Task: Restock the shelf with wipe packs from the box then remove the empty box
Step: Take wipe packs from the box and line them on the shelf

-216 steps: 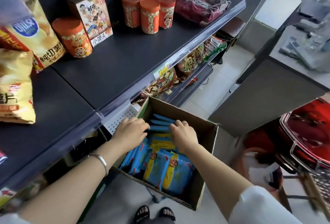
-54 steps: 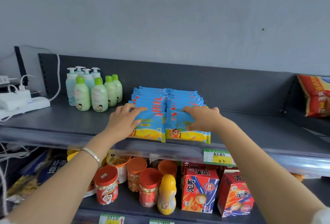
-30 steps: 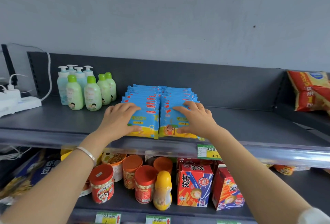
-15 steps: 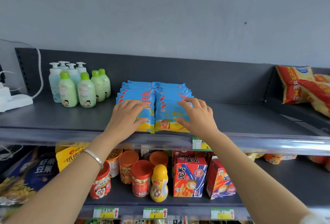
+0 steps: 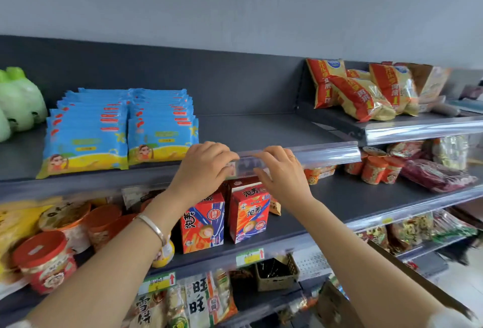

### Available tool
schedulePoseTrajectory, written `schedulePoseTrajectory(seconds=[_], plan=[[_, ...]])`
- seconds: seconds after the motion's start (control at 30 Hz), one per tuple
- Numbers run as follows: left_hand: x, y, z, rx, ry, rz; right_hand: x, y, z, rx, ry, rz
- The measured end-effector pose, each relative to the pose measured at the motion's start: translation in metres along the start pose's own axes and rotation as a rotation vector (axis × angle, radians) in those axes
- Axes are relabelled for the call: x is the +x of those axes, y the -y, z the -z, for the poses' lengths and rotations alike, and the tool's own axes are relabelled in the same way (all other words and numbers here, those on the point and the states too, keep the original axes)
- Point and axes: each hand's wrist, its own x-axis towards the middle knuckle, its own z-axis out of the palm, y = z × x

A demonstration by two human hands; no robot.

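Both hands have come off the wipe packs (image 5: 117,129), which lie in two neat rows on the shelf (image 5: 248,130); the left hand (image 5: 203,168) and right hand (image 5: 283,173) now pinch the clear price rail (image 5: 326,152) just right of the packs with curled fingers, so this batch looks shelved.

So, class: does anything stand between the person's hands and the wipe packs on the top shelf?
Nothing visible does. The left hand and right hand hold the clear price rail just right of the wipe packs; only bare shelf lies between.
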Motion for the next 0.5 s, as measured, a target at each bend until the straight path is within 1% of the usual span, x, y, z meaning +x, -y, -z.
schedulePoseTrajectory(seconds=[0.13, 0.27, 0.33, 0.4, 0.5], plan=[[0.027, -0.055, -0.029, -0.012, -0.017, -0.058, -0.034, -0.059, 0.020, -0.015, 0.004, -0.009], [0.052, -0.118, -0.069, -0.069, 0.032, -0.095, -0.079, -0.133, 0.036, -0.074, 0.062, -0.047], [0.064, -0.151, -0.093, -0.109, 0.100, -0.098, -0.104, -0.170, 0.039, -0.091, 0.105, -0.087], [0.072, -0.183, -0.118, -0.178, 0.208, -0.072, -0.130, -0.204, 0.041, -0.090, 0.169, -0.153], [0.077, -0.225, -0.156, -0.218, 0.343, -0.065, -0.171, -0.247, 0.039, -0.076, 0.270, -0.235]])
